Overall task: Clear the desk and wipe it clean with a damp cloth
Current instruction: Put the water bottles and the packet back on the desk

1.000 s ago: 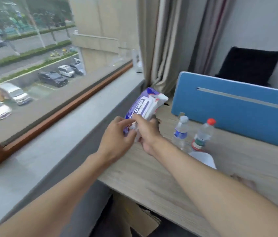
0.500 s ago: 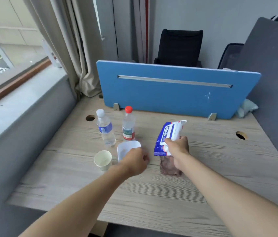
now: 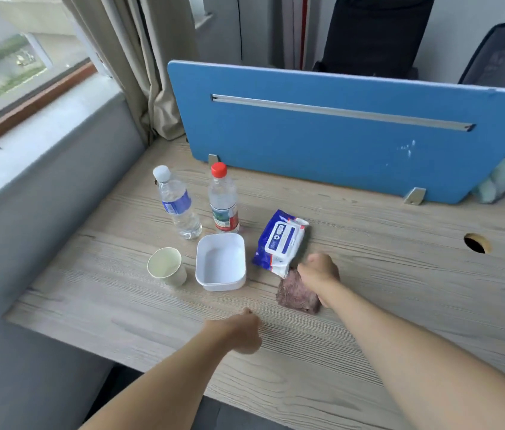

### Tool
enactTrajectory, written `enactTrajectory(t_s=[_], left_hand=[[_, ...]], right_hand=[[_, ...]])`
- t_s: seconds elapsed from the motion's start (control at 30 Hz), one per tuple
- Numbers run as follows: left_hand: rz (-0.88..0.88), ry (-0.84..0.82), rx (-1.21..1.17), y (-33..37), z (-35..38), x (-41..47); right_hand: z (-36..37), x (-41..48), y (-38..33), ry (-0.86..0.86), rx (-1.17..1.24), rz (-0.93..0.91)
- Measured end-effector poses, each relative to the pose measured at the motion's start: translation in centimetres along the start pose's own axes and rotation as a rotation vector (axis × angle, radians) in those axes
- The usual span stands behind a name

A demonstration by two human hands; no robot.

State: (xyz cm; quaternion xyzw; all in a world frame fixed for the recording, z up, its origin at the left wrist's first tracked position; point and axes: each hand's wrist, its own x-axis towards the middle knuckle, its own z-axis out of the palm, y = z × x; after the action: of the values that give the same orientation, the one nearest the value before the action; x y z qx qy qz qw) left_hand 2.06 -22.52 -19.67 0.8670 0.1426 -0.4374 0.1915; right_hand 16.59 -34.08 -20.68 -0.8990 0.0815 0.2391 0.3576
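Wipes pack (image 3: 280, 240) now lies on the surface (image 3: 400, 274), out of my R hand (image 3: 319, 271) (grip hidden, can't tell), which sits at the cloth (image 3: 296, 294). L hand (image 3: 238, 333) loosely curled, empty. Clearing still pending, I think.

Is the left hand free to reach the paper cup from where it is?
Likely yes. The left hand is over bare desk, the paper cup stands ahead to its left, and the white container sits beside the cup, not between them.
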Motion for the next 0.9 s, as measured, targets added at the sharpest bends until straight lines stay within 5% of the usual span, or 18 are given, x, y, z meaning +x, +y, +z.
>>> enactTrajectory(t_s=[0.07,0.2,0.47,0.6,0.9], left_hand=[[-0.007,-0.031,-0.004,0.8,0.2,0.2],[-0.006,0.241,-0.256,2.6,-0.3,0.8],[0.088,0.263,-0.517,4.4,0.1,3.0],[0.011,0.313,-0.945,6.1,-0.4,3.9],[-0.03,0.009,-1.252,16.4,1.7,4.6]], right_hand=[[0.7,0.4,1.5,0.013,-0.099,0.08],[1.9,0.3,4.0,-0.067,0.238,0.352],[1.6,-0.9,5.4,-0.05,0.378,0.346],[0.0,-2.1,6.2,-0.066,0.521,0.361],[-9.5,-5.5,13.8,-0.02,0.847,0.312]])
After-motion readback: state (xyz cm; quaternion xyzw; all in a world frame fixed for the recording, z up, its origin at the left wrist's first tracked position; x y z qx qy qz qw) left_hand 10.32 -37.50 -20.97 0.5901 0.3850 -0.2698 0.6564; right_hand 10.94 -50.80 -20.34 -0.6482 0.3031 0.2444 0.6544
